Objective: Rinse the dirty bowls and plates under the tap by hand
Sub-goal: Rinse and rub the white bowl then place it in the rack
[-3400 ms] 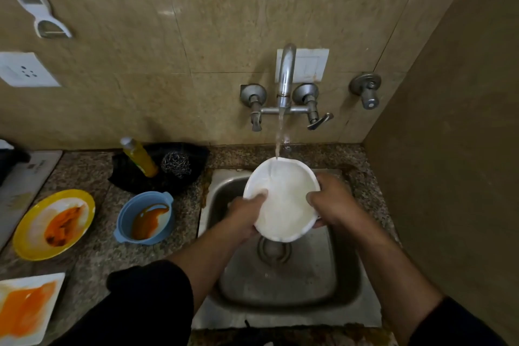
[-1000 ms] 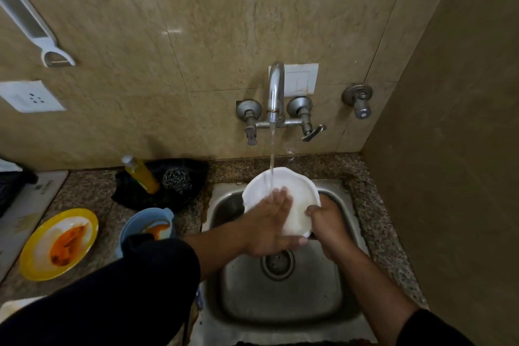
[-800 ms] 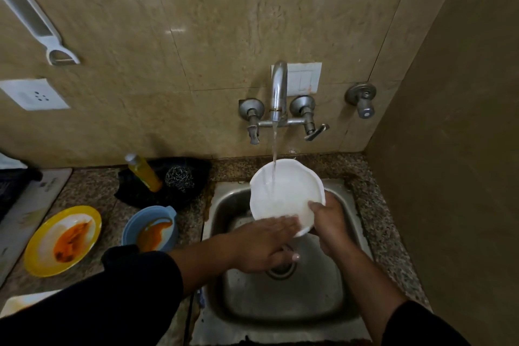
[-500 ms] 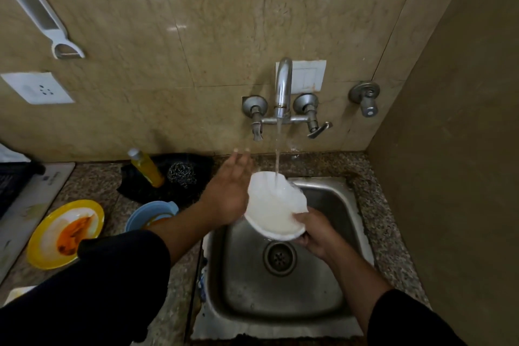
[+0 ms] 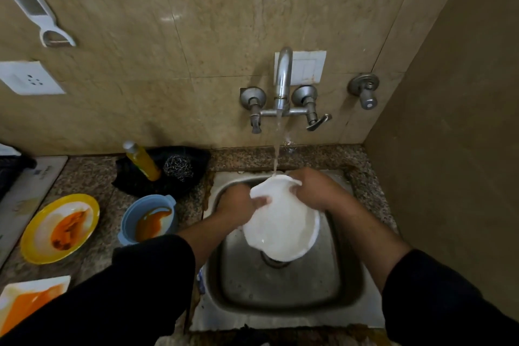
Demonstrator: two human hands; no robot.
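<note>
A white bowl [image 5: 280,222] is held tilted over the steel sink [image 5: 283,289], its far rim under the water running from the tap [image 5: 283,78]. My left hand [image 5: 238,202] grips the bowl's left rim with the thumb inside. My right hand [image 5: 314,191] holds the far right rim. On the counter to the left stand a blue bowl [image 5: 148,219], a yellow plate [image 5: 60,227] and a white square plate [image 5: 28,300], all smeared with orange sauce.
A yellow soap bottle [image 5: 141,160] and a steel scrubber [image 5: 178,167] rest on a black cloth behind the blue bowl. A wall valve [image 5: 365,91] is right of the tap. The side wall stands close on the right. A peeler [image 5: 36,8] hangs at upper left.
My left hand came back from the air left of the bowl and took hold of its rim. My right hand shifted from the near rim to the far rim, and the bowl tipped further.
</note>
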